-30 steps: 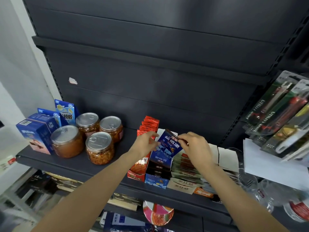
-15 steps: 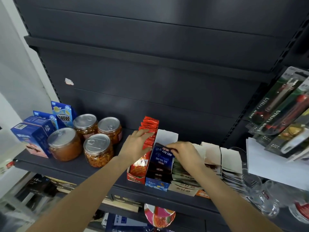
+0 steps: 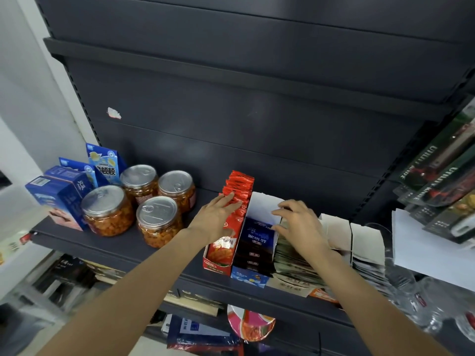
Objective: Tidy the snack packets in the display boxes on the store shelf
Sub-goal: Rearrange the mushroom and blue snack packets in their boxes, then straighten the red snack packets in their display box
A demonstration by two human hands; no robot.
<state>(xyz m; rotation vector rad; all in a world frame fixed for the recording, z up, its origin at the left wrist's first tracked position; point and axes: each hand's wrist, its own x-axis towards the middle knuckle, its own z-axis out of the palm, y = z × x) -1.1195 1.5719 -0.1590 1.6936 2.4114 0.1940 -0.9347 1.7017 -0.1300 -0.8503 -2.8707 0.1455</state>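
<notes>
Shelf [image 3: 123,249] of dark metal carries display boxes [image 3: 248,277] near its front edge, jars [image 3: 156,222] to their left. Left hand [image 3: 214,217] lies flat, fingers straight, on red packets [image 3: 237,191]. Right hand [image 3: 298,222] rests with relaxed fingers over blue packets [image 3: 257,238], gripping nothing.
</notes>
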